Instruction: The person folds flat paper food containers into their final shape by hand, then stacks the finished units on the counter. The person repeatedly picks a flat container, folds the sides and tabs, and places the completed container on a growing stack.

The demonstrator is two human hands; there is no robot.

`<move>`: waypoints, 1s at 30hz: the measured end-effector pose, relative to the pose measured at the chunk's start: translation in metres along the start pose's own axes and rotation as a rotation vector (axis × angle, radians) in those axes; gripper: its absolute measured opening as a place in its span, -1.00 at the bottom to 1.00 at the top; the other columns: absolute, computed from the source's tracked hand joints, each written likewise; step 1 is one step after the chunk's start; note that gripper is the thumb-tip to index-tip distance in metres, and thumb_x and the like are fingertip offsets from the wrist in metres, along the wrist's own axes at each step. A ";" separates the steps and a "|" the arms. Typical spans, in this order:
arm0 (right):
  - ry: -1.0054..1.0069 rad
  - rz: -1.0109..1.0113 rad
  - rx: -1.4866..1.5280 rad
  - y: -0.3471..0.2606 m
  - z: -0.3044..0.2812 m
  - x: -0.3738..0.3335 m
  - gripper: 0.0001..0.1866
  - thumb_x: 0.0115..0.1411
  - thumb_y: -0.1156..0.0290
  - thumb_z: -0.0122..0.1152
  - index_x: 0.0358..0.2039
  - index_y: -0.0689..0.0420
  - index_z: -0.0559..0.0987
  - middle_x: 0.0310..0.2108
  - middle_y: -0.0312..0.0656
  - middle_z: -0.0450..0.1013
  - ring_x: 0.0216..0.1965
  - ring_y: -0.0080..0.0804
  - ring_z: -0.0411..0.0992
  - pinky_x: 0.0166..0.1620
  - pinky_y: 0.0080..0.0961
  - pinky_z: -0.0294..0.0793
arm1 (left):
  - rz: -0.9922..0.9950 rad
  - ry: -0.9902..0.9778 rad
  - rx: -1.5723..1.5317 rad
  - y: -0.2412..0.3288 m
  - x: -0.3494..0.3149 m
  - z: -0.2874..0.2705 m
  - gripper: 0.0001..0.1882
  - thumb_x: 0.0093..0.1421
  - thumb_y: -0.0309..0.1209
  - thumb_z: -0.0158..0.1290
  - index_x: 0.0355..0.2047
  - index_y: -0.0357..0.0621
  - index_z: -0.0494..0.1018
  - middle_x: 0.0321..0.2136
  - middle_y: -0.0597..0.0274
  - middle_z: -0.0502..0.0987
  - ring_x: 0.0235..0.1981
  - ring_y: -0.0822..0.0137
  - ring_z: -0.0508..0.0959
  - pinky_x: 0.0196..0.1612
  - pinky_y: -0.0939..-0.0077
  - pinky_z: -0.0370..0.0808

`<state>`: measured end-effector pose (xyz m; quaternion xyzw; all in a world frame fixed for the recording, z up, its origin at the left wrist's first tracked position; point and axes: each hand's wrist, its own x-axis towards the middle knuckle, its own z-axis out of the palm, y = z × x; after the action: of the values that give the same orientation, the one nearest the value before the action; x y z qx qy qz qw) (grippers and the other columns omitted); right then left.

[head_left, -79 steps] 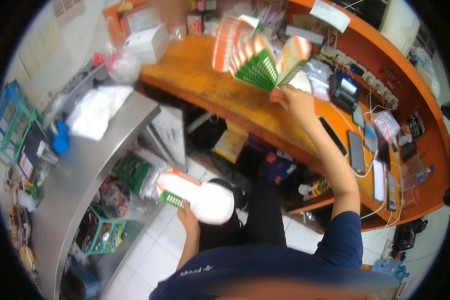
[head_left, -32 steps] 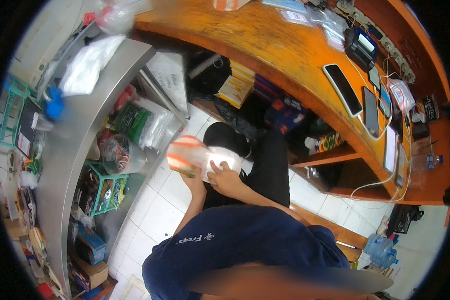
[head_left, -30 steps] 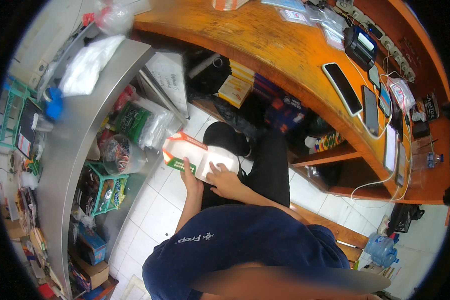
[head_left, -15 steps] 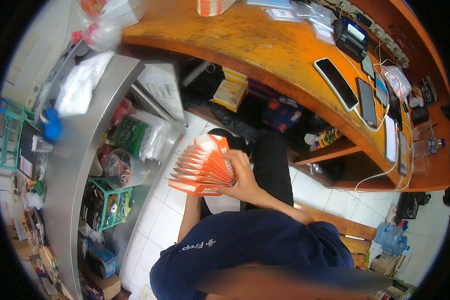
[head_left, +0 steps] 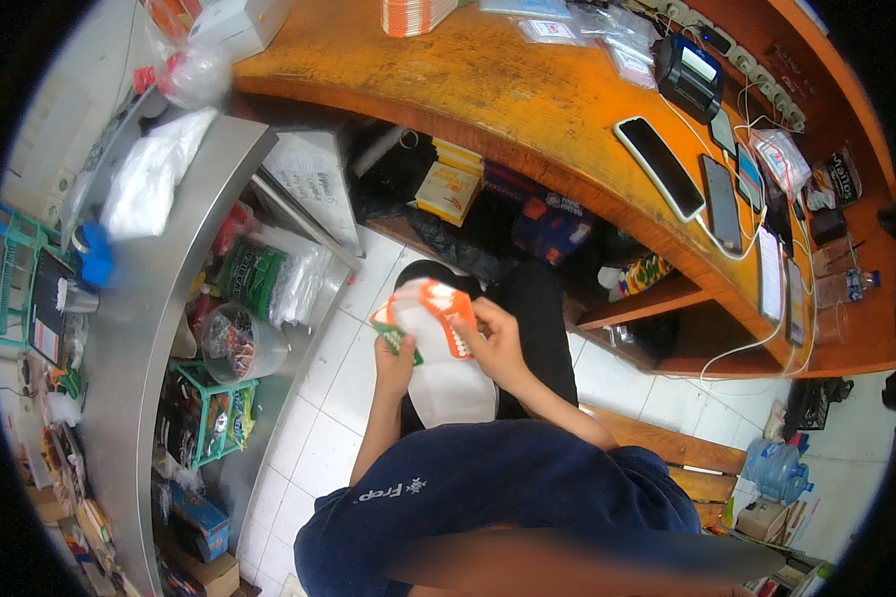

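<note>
On my lap, orange-and-white printed folded paper cartons (head_left: pixel 450 310) are between my hands, with a plain white face showing in the middle. My right hand (head_left: pixel 495 343) pinches the orange right edge, thumb in front. My left hand (head_left: pixel 395 368) grips a green-and-white printed edge (head_left: pixel 400 341) at the left, thumb on top. Whether the green part belongs to the same carton, I cannot tell. Below them a plain whitish sheet or bag (head_left: pixel 453 396) lies over my lap.
Ahead, a curved wooden desk (head_left: pixel 448 75) bears another orange-and-white stack (head_left: pixel 415 15), phones (head_left: pixel 659 167), a small black printer (head_left: pixel 689 75) and cables. To the left stands a metal counter (head_left: pixel 184 229) with a plastic tub (head_left: pixel 237 341) and green basket (head_left: pixel 214 413) on its shelves.
The fanned orange-and-white stack is no longer spread; a white face and a green edge now show. My left hand has come into view at the left edge. My right hand has shifted right.
</note>
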<state>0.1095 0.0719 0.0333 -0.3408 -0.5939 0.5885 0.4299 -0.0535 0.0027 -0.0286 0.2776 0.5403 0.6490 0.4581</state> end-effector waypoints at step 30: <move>-0.232 0.288 0.069 -0.041 -0.065 0.016 -0.69 0.29 0.31 0.13 -0.07 0.26 0.52 -0.21 -0.30 0.51 -0.19 -0.63 0.39 -0.09 -0.58 0.41 | 0.087 -0.376 0.037 0.065 0.004 0.062 -0.26 0.12 -0.34 0.21 0.21 -0.28 0.08 0.04 0.05 0.33 0.03 0.31 0.36 0.06 0.42 0.33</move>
<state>0.1667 0.1094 0.0718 -0.3373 -0.5640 0.6993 0.2813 -0.0211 0.0346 0.0489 0.4253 0.4444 0.5949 0.5174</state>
